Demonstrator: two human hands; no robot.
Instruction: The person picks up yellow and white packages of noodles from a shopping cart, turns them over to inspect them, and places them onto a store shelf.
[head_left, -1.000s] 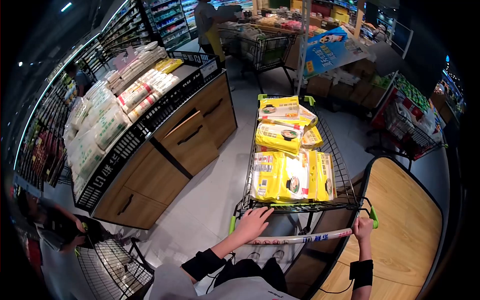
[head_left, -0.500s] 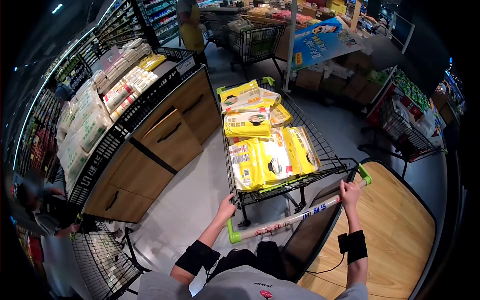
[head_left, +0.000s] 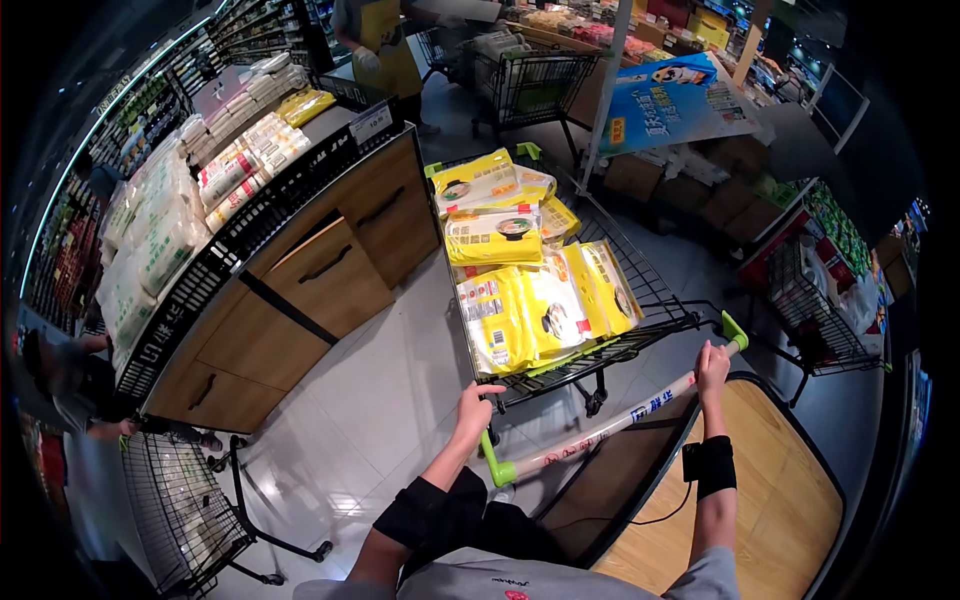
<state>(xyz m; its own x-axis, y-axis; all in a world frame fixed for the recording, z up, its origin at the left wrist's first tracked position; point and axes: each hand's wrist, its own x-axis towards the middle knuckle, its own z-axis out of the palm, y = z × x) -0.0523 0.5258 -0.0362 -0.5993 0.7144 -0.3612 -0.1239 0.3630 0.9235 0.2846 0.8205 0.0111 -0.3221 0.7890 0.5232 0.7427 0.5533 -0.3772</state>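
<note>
A shopping cart (head_left: 655,290) stands in front of me, its wire basket loaded with several yellow-and-white plastic packs (head_left: 530,310). My right hand (head_left: 713,370) is wrapped round the cart's handle bar (head_left: 600,433), close to its green right end. At the rear left corner of the basket, my left hand (head_left: 475,408) closes on the cart's frame above the green left end of the handle, with its index finger reaching along the rim. Part of its grip is hidden. Dark bands circle both forearms.
A wood-fronted display counter (head_left: 290,300) with bagged goods curves along the left. To the right is a wood-topped table (head_left: 760,480). Other carts stand at lower left (head_left: 190,510), at the back (head_left: 535,85) and at right (head_left: 815,300). A person in a yellow apron (head_left: 385,45) stands behind the counter's end.
The cart's handle and both my hands have shifted right in view, and the handle is tilted more. The counter has slid left. The person in the apron appears nearer.
</note>
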